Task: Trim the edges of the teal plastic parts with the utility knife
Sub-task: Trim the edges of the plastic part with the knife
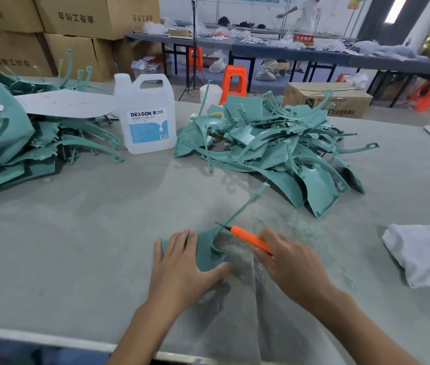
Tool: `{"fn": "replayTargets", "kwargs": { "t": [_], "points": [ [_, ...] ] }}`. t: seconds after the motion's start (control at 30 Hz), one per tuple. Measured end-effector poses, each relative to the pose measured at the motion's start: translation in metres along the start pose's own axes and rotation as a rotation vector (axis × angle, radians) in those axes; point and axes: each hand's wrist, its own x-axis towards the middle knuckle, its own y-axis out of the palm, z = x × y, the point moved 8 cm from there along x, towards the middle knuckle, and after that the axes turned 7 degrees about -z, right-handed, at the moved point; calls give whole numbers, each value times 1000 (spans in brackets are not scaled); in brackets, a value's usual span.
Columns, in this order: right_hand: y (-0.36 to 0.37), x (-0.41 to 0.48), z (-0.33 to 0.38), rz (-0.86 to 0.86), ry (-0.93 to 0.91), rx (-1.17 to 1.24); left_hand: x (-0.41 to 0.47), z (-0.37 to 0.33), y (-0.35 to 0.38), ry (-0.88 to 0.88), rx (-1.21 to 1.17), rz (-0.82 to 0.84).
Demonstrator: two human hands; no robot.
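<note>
My left hand lies flat with fingers spread, pressing one teal part onto the grey tabletop. My right hand is curled around the orange utility knife, its tip at the part's edge where a thin stem runs off (teal shavings litter the surface just beyond). A white rag sits to the right. Farther back stand a heap of teal parts, a white jug and a second heap at left.

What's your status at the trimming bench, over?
Left hand flat, pressing the teal plastic part down. Right hand grips the orange utility knife, blade at the part's edge. Nothing blocking; shavings alongside, pile of teal parts beyond.
</note>
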Motion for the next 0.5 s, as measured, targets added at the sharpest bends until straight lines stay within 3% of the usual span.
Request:
{"fn": "replayTargets", "kwargs": {
  "t": [0.13, 0.2, 0.33, 0.5],
  "points": [
    [-27, 12, -38, -208, 194, -16, 0, -1, 0, 10, -12, -30],
    [-30, 11, -37, -241, 176, 51, -1, -1, 0, 11, -28, -27],
    [0, 5, -16, 80, 26, 171, -1, 0, -4, 12, -95, -93],
    [13, -1, -13, 240, -11, 211, -4, 4, -8, -45, -200, -136]
  ]
}}
